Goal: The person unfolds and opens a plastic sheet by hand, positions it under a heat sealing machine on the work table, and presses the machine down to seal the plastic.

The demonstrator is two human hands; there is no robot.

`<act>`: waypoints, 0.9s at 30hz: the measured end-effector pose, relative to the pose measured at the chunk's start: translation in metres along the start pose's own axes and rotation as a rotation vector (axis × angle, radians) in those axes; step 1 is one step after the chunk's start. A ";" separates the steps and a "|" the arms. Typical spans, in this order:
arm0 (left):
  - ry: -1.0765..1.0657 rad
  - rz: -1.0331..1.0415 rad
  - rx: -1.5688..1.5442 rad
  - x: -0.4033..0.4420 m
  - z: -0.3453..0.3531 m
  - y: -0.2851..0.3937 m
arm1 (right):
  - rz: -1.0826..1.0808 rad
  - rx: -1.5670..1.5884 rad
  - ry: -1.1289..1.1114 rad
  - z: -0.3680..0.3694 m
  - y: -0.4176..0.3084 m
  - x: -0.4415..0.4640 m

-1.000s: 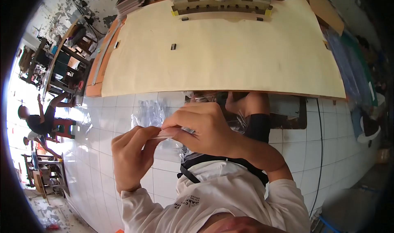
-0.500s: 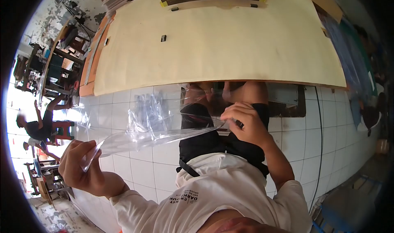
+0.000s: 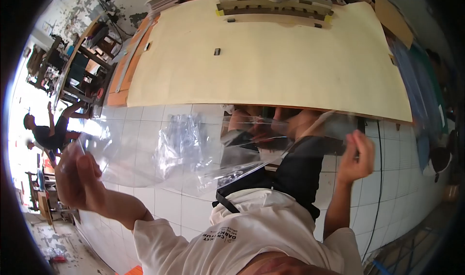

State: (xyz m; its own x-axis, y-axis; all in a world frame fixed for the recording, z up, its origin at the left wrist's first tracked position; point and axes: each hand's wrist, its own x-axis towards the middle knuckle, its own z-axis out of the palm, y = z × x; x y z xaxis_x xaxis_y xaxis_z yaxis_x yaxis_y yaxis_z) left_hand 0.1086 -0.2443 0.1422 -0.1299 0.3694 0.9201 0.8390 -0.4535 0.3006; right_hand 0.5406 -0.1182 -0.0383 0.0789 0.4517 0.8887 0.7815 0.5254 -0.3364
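A clear plastic sheet point(image 3: 140, 163) is stretched across in front of my body, above my lap and the floor. My left hand point(image 3: 80, 180) is closed on its left end, fingers curled over the edge. At the right, my right hand point(image 3: 357, 157) is raised with fingers pinched at the sheet's other end; this part is blurred by motion. Through the film I see a shiny, crinkled bundle of clear plastic point(image 3: 181, 141) low down near the floor, and my legs in black shorts point(image 3: 302, 168).
A table with a cream-coloured top point(image 3: 271, 66) stands ahead. On it are a small black block point(image 3: 217, 51), a metal ruler point(image 3: 131, 57) at the left side and a long slotted bar point(image 3: 273, 11) at the back. Another person point(image 3: 46, 129) sits far left. Blue plastic point(image 3: 416, 86) hangs at right.
My right hand has moved right and outward, spreading the sheet wider. My left hand has shifted slightly left. The view has tilted, showing red parts behind the table.
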 end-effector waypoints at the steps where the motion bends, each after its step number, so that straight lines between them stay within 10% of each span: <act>1: 0.045 -0.054 -0.003 0.002 0.003 0.000 | -0.078 -0.020 -0.006 -0.008 0.005 0.015; 9: 0.010 -0.051 -0.267 0.020 0.005 -0.031 | -0.327 0.003 0.161 -0.041 0.018 0.124; 14: -0.104 0.134 -0.427 0.031 0.050 -0.022 | -0.616 0.081 -0.035 -0.024 -0.023 0.196; 18: -0.339 -0.125 -0.546 0.035 0.078 0.000 | -0.740 0.308 -0.317 0.004 -0.048 0.230; 27: -0.526 0.277 -0.428 0.070 0.145 0.029 | -0.891 0.543 -0.732 0.039 -0.094 0.259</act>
State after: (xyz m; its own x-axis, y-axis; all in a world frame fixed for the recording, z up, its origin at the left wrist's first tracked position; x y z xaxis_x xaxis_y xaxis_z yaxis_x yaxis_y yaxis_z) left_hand 0.2000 -0.1135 0.1792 0.4182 0.4866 0.7670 0.5104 -0.8244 0.2446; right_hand 0.4632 -0.0225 0.2109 -0.8341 -0.0088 0.5515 0.0213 0.9986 0.0481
